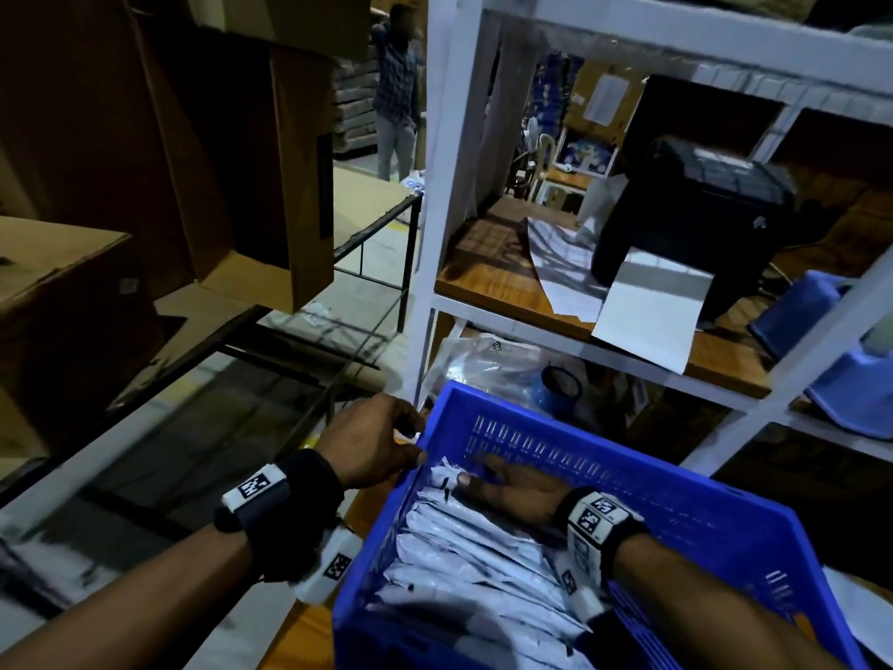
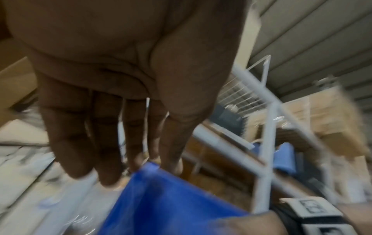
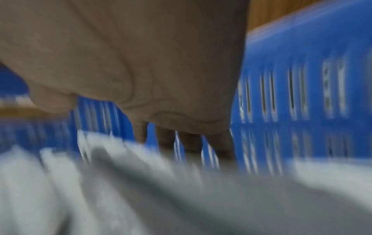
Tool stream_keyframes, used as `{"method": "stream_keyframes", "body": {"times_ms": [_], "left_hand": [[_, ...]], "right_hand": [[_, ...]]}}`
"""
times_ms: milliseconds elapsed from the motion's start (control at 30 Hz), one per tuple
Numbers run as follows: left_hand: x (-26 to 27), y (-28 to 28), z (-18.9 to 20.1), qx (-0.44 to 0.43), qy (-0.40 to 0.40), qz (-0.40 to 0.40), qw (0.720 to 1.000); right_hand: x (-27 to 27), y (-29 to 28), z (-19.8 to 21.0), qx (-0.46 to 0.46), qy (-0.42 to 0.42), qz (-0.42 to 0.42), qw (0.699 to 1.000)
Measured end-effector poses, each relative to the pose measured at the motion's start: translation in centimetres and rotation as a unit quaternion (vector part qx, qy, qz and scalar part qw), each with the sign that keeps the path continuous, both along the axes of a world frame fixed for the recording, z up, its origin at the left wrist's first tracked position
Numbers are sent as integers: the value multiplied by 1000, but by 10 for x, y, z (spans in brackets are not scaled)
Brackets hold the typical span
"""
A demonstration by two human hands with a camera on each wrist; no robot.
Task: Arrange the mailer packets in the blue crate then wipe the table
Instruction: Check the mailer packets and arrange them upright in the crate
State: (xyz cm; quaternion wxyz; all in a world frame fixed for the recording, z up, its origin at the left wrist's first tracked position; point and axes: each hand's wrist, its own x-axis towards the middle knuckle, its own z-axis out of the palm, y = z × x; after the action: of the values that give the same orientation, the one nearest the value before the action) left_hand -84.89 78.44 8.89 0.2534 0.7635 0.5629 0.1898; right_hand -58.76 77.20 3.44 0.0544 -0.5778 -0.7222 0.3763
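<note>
Stacked mailer packets (image 1: 464, 548) are pressed by the flat, empty right hand (image 1: 512, 488); the left hand (image 1: 372, 440), fingers straight, touches the blue crate (image 1: 686, 519) corner. Edges should be aligned evenly.

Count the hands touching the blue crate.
2. The left hand is at the blue crate's far left corner; the right hand lies inside on the mailer packets.
</note>
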Motion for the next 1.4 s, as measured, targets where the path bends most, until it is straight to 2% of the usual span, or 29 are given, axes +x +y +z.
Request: {"method": "stream_keyframes", "body": {"times_ms": [67, 200, 300, 400, 633, 833, 1000, 1167, 1267, 1400], "left_hand": [[2, -10, 18, 35, -32, -4, 999], [20, -41, 62, 70, -142, -54, 986], [49, -67, 81, 73, -211, -87, 971], [91, -92, 76, 61, -246, -124, 959], [224, -178, 53, -3, -254, -217, 942], [351, -306, 30, -72, -262, -318, 908], [427, -398, -5, -145, -240, -338, 898], [476, -449, -36, -234, -211, -317, 894], [508, -455, -55, -263, -204, -305, 892], [553, -450, -82, -307, -191, -276, 891]], "right_hand": [[-1, -7, 25, 11, 9, -10, 1000], [10, -44, 81, 108, -35, 6, 993], [28, -97, 117, 164, 24, -34, 986], [57, -150, 128, 209, 110, -99, 967], [166, -290, 96, 293, 133, -292, 901], [259, -466, 61, 295, 134, -422, 847], [322, -585, 8, 271, 165, -518, 794], [369, -641, -13, 227, 206, -575, 758], [400, -654, -29, 218, 175, -582, 764], [435, -651, -37, 209, 167, -599, 755]]}}
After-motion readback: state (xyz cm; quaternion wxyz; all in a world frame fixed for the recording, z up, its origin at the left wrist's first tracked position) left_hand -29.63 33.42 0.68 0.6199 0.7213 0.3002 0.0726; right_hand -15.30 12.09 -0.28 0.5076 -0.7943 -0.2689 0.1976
